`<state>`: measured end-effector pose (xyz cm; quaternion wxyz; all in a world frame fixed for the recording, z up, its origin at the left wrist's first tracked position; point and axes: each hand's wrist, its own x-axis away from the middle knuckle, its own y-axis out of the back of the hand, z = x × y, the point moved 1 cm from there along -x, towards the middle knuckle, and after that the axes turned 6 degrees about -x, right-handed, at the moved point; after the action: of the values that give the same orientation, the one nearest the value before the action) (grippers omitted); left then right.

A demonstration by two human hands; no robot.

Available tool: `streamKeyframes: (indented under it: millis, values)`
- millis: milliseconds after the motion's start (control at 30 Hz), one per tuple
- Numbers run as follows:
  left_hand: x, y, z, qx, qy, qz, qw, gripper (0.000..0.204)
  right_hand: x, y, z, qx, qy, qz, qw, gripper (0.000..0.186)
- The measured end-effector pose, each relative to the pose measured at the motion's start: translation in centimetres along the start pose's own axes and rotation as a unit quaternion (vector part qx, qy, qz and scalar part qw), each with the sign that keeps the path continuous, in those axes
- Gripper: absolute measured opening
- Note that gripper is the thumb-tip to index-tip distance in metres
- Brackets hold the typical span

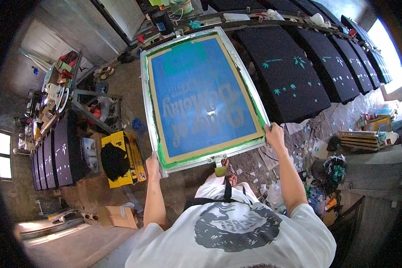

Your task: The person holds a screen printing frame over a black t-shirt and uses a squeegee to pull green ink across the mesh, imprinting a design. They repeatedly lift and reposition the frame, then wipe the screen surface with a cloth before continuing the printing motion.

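A large silk-screen printing frame (201, 120) tilts in front of me, with a blue mesh, tan tape and green tape inside its pale metal rim. Reversed lettering shows on the mesh, and a teal-green patch covers its far part. My left hand (152, 167) is closed on the frame's near left corner. At the near right corner, my right hand (275, 136) grips the rim. A metal clamp (217, 158) sits at the middle of the near edge. The fingers under the frame are partly hidden.
Black printed fabric panels (283, 73) lie in a row at the right, with more black panels (67, 149) at the left. A yellow box (129, 156) with black cloth stands on the floor. Paper scraps (272, 161) litter the floor at right. A cluttered shelf (62, 89) is at left.
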<state>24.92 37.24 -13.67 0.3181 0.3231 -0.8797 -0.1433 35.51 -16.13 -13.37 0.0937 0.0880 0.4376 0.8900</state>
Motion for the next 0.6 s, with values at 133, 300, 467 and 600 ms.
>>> streamKeyframes:
  millis: [133, 300, 467, 600]
  values:
    - [-2.2, -0.2, 1.6, 0.011, -0.007, -0.032, 0.999, 0.041, -0.8, -0.4, 0.5, -0.068, -0.05, -0.007, 0.996, 0.041]
    - [0.7, -2.0, -1.4, 0.123, -0.036, -0.087, 0.988, 0.036, -0.8, 0.2, -0.5, -0.097, -0.025, -0.067, 0.993, 0.037]
    - [1.8, -1.8, -0.5, 0.066, -0.054, -0.122, 0.989, 0.023, -0.4, 4.0, 0.4, -0.108, -0.032, -0.044, 0.993, 0.036]
    - [4.1, -4.1, -0.8, 0.132, -0.074, -0.104, 0.983, 0.025, -0.5, 7.4, -1.7, -0.151, -0.013, -0.07, 0.986, 0.031]
